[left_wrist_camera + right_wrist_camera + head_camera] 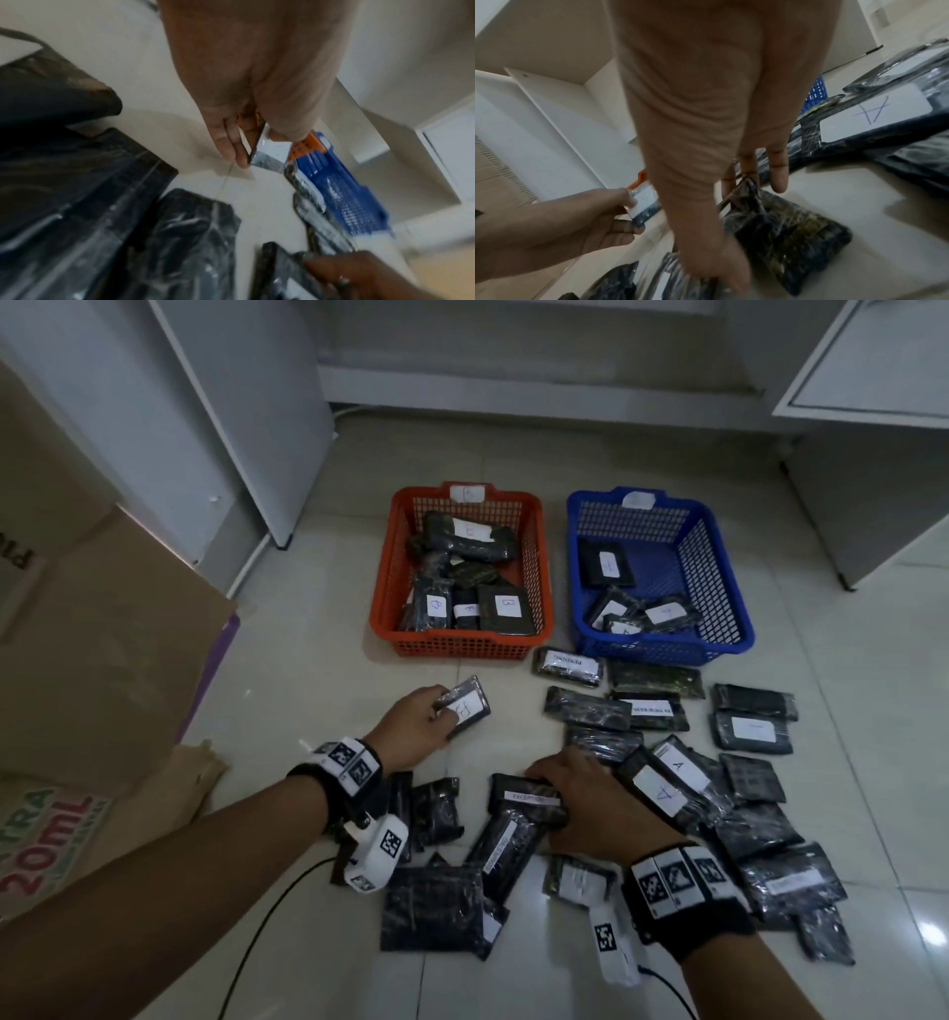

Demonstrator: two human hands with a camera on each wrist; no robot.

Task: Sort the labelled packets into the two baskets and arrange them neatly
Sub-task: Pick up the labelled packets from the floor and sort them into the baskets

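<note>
1. The left hand (415,721) pinches a packet labelled B (464,711) between thumb and fingers (235,146), held just in front of the orange basket (539,567).
2. The right hand (585,806) rests on the packet marked EXCEPTION (518,794), further in front of the orange basket; its fingers (779,172) curl round that packet's edge.
3. The blue basket (719,577) stands just beside the orange basket, on its right.
4. Loose packets (760,819) lie on the floor (318,660) in front of the orange basket.
</note>
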